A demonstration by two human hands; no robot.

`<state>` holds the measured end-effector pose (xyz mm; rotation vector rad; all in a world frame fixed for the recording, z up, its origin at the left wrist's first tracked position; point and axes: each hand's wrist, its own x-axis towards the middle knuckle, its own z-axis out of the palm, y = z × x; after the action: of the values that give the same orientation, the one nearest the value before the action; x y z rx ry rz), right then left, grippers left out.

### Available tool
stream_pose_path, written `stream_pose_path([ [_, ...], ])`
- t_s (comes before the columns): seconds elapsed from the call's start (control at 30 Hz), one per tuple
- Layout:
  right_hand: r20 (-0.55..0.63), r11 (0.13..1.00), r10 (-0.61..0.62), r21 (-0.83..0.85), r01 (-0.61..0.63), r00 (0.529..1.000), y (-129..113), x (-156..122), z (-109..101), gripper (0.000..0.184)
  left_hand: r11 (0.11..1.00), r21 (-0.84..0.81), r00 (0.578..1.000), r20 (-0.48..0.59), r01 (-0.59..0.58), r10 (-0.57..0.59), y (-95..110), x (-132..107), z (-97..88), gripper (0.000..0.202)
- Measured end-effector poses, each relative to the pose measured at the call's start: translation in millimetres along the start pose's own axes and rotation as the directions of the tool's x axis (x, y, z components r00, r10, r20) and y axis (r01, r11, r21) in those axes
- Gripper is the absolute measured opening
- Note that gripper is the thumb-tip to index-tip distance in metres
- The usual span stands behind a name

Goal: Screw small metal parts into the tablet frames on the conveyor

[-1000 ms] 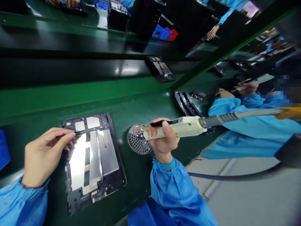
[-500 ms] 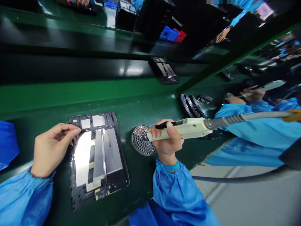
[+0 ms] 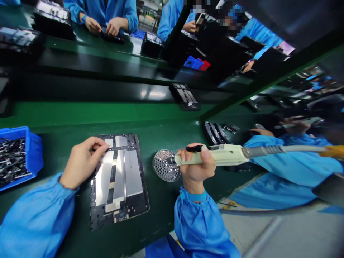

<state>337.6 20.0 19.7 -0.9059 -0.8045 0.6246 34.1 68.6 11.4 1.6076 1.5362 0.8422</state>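
Observation:
In front of me lies an opened tablet (image 3: 134, 175) on the green bench, its inside with silvery battery panels and a circuit board facing up. My left hand (image 3: 84, 161) is at its upper left edge, thumb and forefinger pinched together. Whatever is between those fingertips is too small to make out. My right hand (image 3: 197, 166) is wrapped round a pale electric screwdriver (image 3: 228, 154), thumb near its black lever. The tool lies nearly level, its tip over a round metal screw tray (image 3: 164, 172) with small screws in it.
A blue bin (image 3: 34, 154) of small dark parts stands at the left. Black curved parts (image 3: 216, 132) lie behind the screwdriver. Another tablet body (image 3: 185, 96) rests on the dark strip beyond. The cable (image 3: 301, 149) runs right, past a co-worker's blue sleeve (image 3: 285, 154). Others sit opposite.
The view has tilted up and shifted left, bringing the bin's contents and people opposite into sight. My left hand remains at the tablet's upper left; the screwdriver stays over the tray.

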Motion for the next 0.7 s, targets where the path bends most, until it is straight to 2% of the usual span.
stream_pose_path([
  [0.1, -0.016, 1.0, 0.004, 0.016, -0.003, 1.0, 4, 2, 1, 0.033, 0.989, 0.005, 0.971, 0.192, -0.148, 0.144, 21, 0, 17.5, 0.024],
  [0.2, -0.041, 0.999, 0.016, 0.035, -0.014, 0.999, 8, 4, 1, 0.033, 0.971, 0.05, 0.927, 0.315, -0.232, 0.205, 41, 5, 39.4, 0.018],
  [0.37, -0.081, 1.0, 0.01, 0.023, -0.009, 0.997, 16, 5, 2, 0.035, 0.948, 0.13, 0.868, 0.453, -0.29, 0.203, 60, 13, 76.1, 0.015],
  [0.5, -0.083, 1.0, 0.012, 0.022, -0.01, 0.996, 21, 7, 3, 0.035, 0.914, 0.2, 0.826, 0.526, -0.352, 0.203, 66, 13, 96.7, 0.018],
  [0.63, -0.096, 0.998, 0.013, 0.063, -0.007, 0.995, 21, 7, 6, 0.034, 0.847, 0.264, 0.766, 0.6, -0.461, 0.23, 71, 14, 117.2, 0.022],
  [0.7, -0.117, 0.995, 0.028, 0.098, -0.017, 0.993, 18, 7, 9, 0.034, 0.811, 0.314, 0.745, 0.634, -0.494, 0.208, 75, 14, 128.2, 0.021],
])
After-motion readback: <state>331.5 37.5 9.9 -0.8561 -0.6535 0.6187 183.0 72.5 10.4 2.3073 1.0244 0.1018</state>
